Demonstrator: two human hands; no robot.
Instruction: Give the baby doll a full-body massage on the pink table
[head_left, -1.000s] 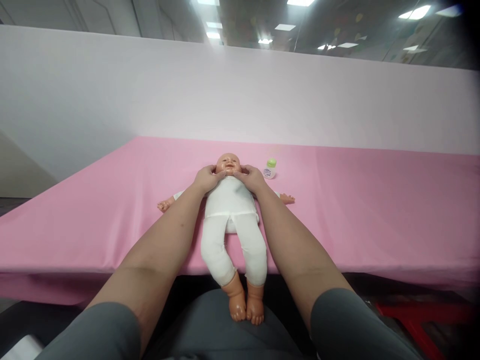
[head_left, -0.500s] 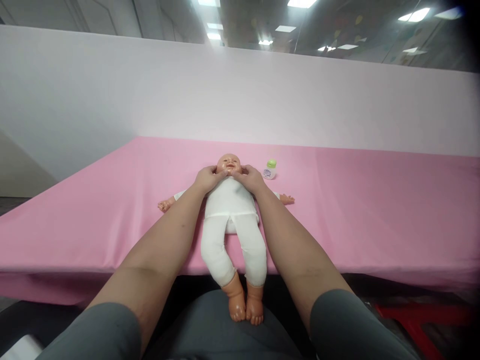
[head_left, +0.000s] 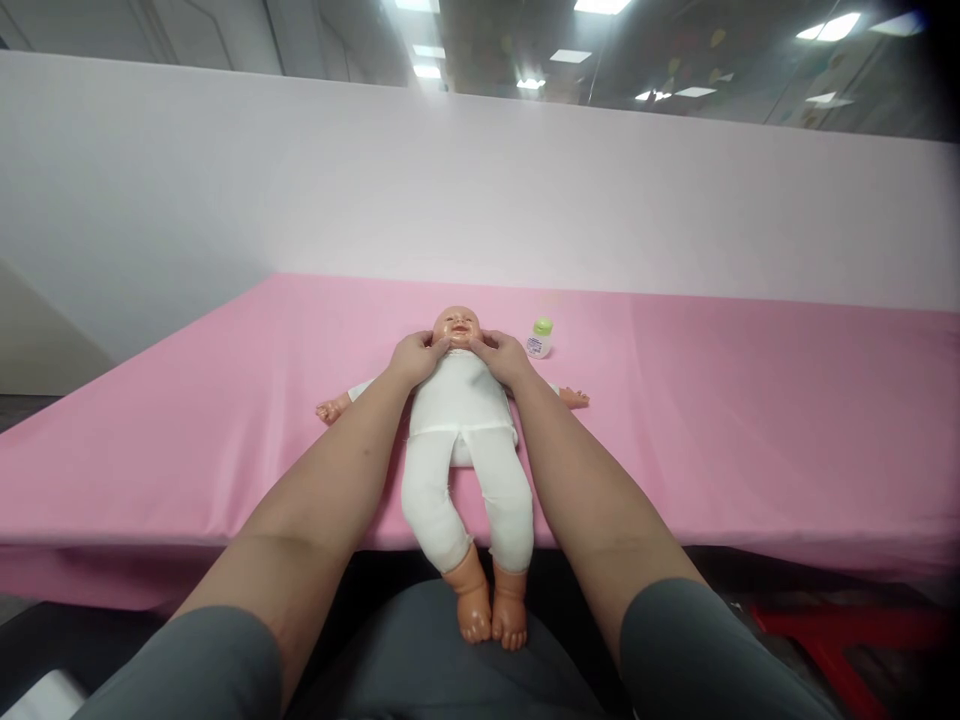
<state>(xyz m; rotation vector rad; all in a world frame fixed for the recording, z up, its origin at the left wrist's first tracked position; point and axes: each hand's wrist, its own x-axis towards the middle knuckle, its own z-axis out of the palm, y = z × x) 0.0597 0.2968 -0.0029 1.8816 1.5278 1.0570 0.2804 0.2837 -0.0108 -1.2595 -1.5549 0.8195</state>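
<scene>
two hands: both rest at the neck of a doll (head_left: pixel 459 400), one on each side of its chin.
left hand (head_left: pixel 414 358): grip narrow, fingers curled against the doll's left jaw and collar.
right hand (head_left: pixel 501 357): grip narrow, fingertips touching the doll's right jaw.
doll: on its back in white clothes, arms spread, feet hanging off the near edge.
counter (head_left: pixel 712 420): covered with a smooth pink cloth.
bottle (head_left: pixel 539 338): small, green cap, upright just beside the doll's head.
room: pale partition (head_left: pixel 300 180) behind the counter, ceiling lights above.
</scene>
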